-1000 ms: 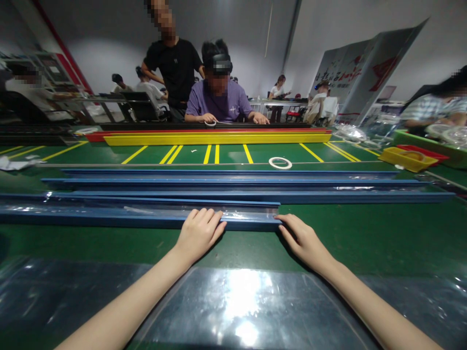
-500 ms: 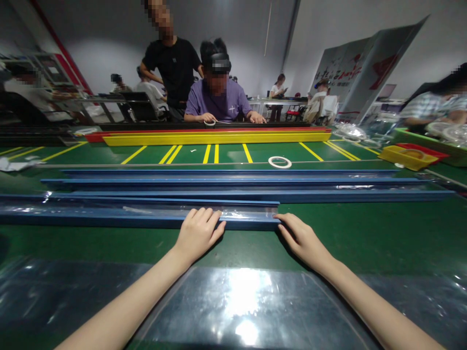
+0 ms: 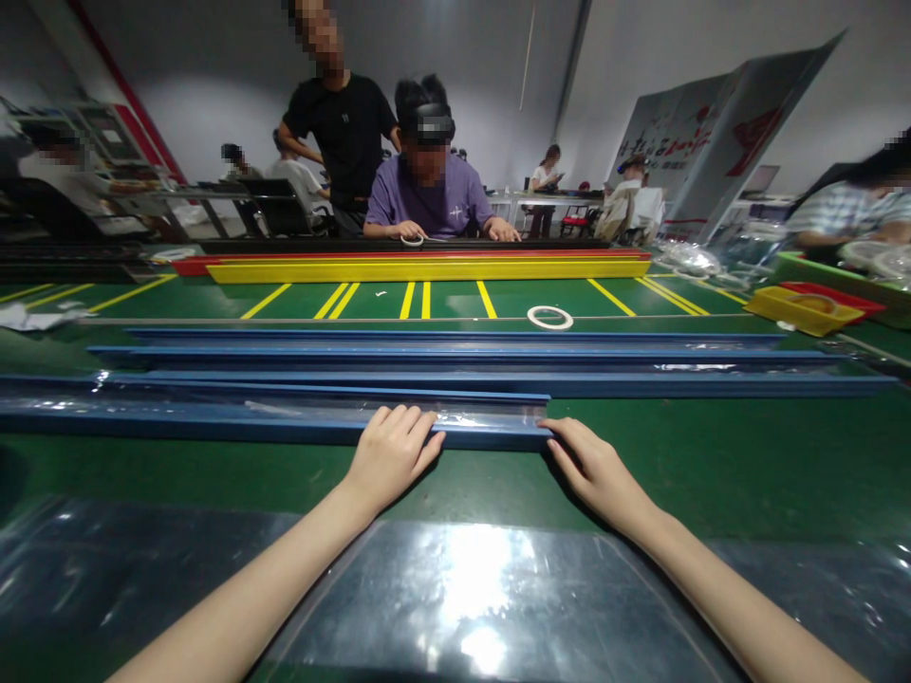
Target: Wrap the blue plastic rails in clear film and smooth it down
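A long blue plastic channel [image 3: 285, 432] with a clear film strip [image 3: 491, 415] lying inside it stretches across the green table in front of me. My left hand [image 3: 391, 446] grips its near wall a little short of the right end, fingers over the rim and thumb on the outer side. At the right end, my right hand [image 3: 587, 460] pinches the near corner between fingertips and thumb. Behind it lie more blue channels [image 3: 641, 385], roughly parallel, with clear film in at least one.
A glossy clear sheet [image 3: 342, 588] covers the table's near side. Beyond the blue channels are a white tape ring [image 3: 550, 317] and a yellow channel [image 3: 427, 272] beside red and black ones. A co-worker in purple [image 3: 431, 194] sits opposite. Yellow bins [image 3: 804, 308] stand at right.
The view has shifted slightly, so everything appears a little farther right. Both hands keep the same hold on the blue channel.
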A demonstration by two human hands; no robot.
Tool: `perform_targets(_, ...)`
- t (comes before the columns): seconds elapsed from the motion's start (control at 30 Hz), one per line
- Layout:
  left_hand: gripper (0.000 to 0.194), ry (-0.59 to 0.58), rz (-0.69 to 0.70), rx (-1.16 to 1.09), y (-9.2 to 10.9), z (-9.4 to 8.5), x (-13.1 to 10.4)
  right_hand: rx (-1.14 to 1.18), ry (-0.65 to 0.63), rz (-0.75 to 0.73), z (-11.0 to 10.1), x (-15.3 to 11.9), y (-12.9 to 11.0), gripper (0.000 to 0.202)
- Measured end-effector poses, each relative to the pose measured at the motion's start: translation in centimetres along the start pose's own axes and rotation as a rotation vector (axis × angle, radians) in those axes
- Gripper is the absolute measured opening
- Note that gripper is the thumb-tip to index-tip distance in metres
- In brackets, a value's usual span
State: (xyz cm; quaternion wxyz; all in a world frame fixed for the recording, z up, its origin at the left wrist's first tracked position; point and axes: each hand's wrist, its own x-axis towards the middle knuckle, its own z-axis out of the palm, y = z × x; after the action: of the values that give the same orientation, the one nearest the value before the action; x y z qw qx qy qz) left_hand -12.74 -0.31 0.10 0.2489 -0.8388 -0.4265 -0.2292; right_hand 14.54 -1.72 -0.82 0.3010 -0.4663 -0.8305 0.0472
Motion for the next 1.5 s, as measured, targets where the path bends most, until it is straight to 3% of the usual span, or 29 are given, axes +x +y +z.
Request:
perform_targets(0.8,0.025,-0.061,-0.033,-0.023,0.1,-0.1,0.1,-0.114,-0.006,0.044,0.0,-0.1,0.1,0.024)
perform_targets(1.17,0.025,-0.05,-0.039,-0.048,0.1,0.2,-0.1,-0.363,0.003,-0.193,-0.6,0.6,-0.6,0.028)
perform_targets(1.5,0.025,-0.05,-0.039,-0.069,0.1,0.2,-0.1,-0.41,-0.177,-0.285,0.7,3.9,-3.6,0.032)
